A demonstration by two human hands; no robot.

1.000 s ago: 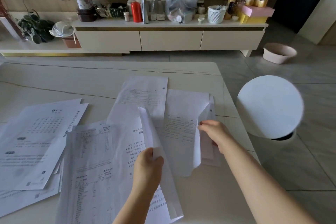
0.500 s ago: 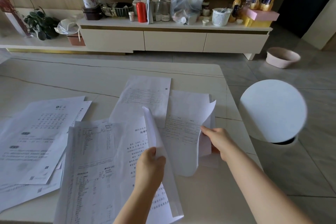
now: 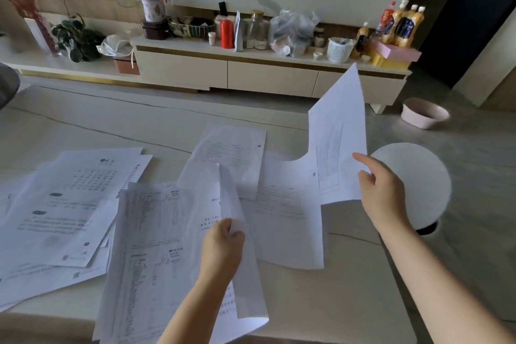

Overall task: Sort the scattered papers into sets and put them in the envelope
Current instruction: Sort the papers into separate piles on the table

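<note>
The left hand is held low with fingers curled into a pinch; the right hand is raised higher, forefinger extended, thumb pinched.

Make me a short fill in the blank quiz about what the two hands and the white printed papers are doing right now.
The right hand lifts a white printed sheet off the pale marble table, holding it by its ____ edge.
The left hand pinches a curled ____.
The round white stool stands to the ____ of the table.

Missing words: right; sheet; right
</note>
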